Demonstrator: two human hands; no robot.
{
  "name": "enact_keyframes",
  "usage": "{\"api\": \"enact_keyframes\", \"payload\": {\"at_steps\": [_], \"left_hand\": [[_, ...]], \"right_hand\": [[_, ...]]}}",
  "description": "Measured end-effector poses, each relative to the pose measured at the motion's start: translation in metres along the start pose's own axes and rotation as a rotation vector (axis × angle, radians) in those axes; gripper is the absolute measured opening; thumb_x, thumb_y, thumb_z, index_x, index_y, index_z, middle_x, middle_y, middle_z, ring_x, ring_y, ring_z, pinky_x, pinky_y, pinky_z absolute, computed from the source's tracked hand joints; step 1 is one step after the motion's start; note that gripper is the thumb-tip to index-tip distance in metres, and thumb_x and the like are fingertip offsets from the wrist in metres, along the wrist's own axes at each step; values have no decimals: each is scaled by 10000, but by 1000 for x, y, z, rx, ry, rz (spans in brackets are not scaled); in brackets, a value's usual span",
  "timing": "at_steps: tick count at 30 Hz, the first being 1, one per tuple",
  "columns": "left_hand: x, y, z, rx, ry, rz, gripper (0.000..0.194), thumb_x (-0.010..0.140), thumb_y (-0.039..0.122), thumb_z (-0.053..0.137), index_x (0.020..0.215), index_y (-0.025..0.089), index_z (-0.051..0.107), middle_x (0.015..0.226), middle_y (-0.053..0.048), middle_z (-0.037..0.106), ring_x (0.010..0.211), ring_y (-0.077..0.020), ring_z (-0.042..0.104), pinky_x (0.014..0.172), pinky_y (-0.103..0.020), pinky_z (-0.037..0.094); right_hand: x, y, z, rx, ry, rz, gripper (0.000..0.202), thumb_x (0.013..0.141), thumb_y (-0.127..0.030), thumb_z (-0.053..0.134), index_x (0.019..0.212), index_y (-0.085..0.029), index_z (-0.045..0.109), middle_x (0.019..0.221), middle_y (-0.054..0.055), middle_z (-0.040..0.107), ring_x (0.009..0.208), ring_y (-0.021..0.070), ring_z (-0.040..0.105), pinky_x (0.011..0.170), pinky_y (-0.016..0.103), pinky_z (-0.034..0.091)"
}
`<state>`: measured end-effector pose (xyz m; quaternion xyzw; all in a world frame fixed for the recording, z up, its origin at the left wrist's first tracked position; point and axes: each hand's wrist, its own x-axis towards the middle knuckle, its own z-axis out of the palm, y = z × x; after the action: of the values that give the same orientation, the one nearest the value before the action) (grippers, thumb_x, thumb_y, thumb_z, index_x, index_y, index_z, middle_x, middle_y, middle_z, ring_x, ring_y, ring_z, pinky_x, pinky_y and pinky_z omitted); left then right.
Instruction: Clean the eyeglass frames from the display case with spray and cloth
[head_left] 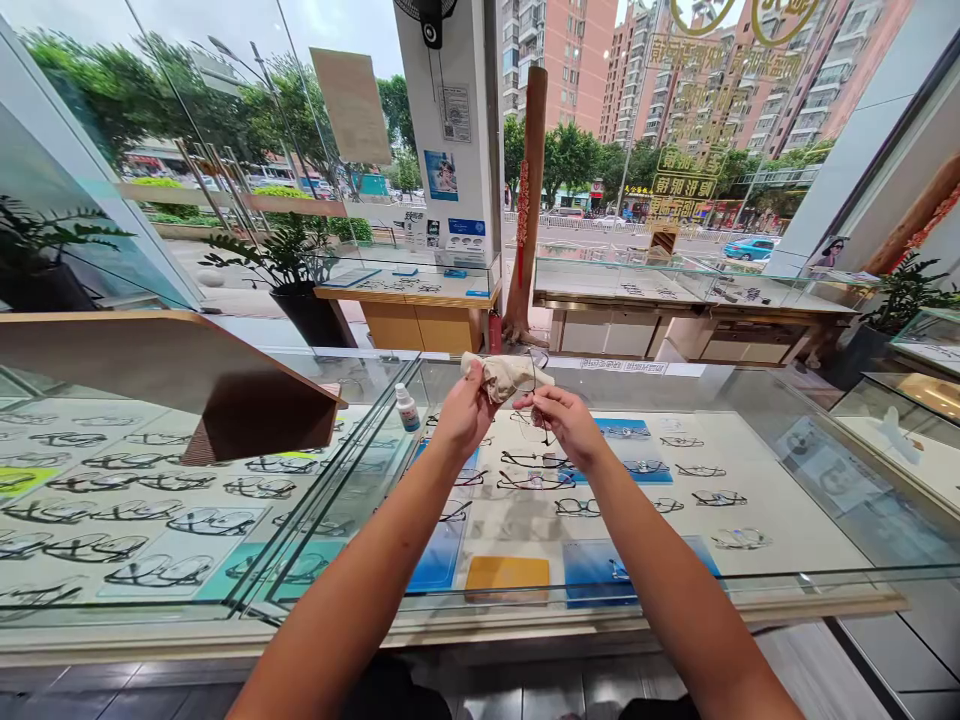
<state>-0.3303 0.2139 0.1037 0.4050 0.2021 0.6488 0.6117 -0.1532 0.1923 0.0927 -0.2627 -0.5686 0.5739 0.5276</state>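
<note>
In the head view, straight ahead at 12 o'clock, you hold the eyeglasses [535, 373] above the glass tabletop [795, 500]: your right hand [568, 422] pinches their thin frame, and your left hand [463, 412] grips a bunched cloth [504, 380] against them. Wiping seems under way, with the pair not yet set down; lens cleanness can't be told. A small bottle [407, 410] stands upright at 9 o'clock from your hands.
</note>
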Motion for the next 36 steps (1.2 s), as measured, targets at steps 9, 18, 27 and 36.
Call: {"api": "enact_keyframes", "payload": {"at_steps": [9,18,27,36], "left_hand": [[-15,-19,4,203,-218,-253,553,789,598,850,1070,136,730,890,-74,756,932,-225,710,843,-321,523],[-20,-25,7,107,-325,-295,593,846,651,776,1182,164,733,916,-68,731,901,-195,682,831,-300,512],[-26,-25,11,94,-356,-304,375,818,441,884,997,143,743,850,-49,690,754,-141,606,741,-273,476],[-32,-22,19,101,-248,-292,598,766,390,930,1263,178,676,871,-19,688,746,-139,619,717,-278,483]], "right_hand": [[1,-11,-11,-15,195,-145,289,848,-510,777,921,-232,805,1049,67,782,933,219,632,842,340,519],[5,1,-9,35,131,-104,310,846,-527,801,940,-231,802,958,40,744,846,176,627,796,292,521],[2,1,-4,54,148,-62,390,800,-583,823,929,-219,767,985,56,756,828,183,655,725,286,541],[-2,-1,5,34,123,-28,389,787,-583,824,925,-226,755,888,31,726,645,130,575,505,246,443]]}}
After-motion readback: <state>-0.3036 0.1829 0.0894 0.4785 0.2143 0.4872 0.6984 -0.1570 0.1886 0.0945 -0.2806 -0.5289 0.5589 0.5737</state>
